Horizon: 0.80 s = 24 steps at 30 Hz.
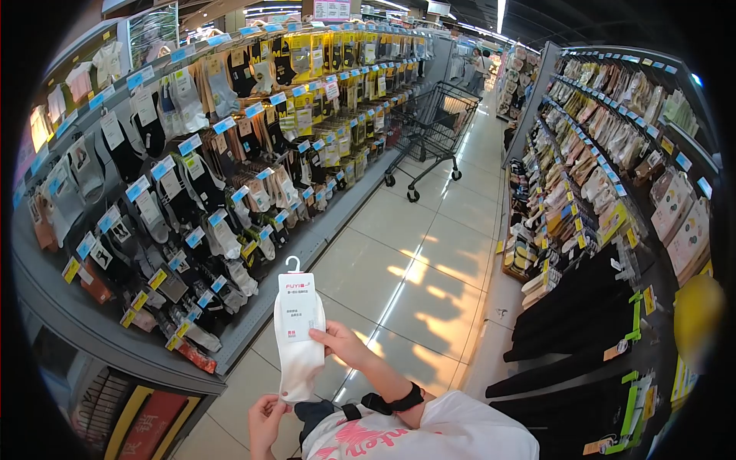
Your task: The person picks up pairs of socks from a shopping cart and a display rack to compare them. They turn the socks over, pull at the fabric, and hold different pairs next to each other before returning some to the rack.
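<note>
A pair of white socks hangs upright below a white card label with red and black print and a small white hook on top. My right hand grips the pack's right edge, with the thumb on the lower part of the label. Lower down, my left hand pinches the bottom end of the socks between thumb and fingers. The socks are in front of my body, over the tiled floor.
Racks of packed socks line the left side. A shopping cart stands in the aisle ahead. On the right are shelves of hanging goods and black garments. People are far back.
</note>
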Available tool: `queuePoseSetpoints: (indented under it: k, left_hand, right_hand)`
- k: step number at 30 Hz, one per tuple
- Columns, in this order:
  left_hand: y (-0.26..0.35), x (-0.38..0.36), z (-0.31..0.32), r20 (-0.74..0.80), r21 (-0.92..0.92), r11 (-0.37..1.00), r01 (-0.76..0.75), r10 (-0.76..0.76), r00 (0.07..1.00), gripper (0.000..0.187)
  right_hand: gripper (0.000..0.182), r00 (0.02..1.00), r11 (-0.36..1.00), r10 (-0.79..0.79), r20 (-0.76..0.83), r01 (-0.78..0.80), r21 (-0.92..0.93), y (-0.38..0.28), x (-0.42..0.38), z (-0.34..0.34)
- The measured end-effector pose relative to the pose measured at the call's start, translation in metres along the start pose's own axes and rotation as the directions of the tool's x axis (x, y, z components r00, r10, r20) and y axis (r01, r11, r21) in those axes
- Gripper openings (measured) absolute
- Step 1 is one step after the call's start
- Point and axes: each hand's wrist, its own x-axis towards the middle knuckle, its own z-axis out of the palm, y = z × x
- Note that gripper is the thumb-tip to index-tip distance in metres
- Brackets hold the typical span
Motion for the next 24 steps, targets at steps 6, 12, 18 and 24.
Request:
queuePoseSetpoints:
  k: [6,12,18,24]
  left_hand:
    - [0.011,-0.004,0.006,0.010,0.205,0.979,0.011,-0.014,1.000,0.014]
    - [0.013,-0.012,0.014,0.018,0.161,0.986,0.040,-0.044,0.999,0.017]
    - [0.011,-0.026,0.022,0.031,0.173,0.981,0.087,-0.094,0.995,0.018]
    - [0.013,-0.029,0.032,0.089,0.138,0.985,0.103,-0.116,0.989,0.017]
  right_hand:
    - [0.026,0.966,0.999,-0.002,-0.259,-0.011,-0.049,0.000,0.002,-0.007]
    - [0.028,0.981,1.000,-0.013,-0.194,0.016,0.013,-0.003,-0.004,-0.010]
    - [0.027,0.986,0.997,-0.027,-0.164,0.038,0.065,0.003,-0.016,-0.010]
    - [0.027,0.988,0.999,-0.044,-0.150,0.040,-0.026,0.003,-0.024,-0.016]
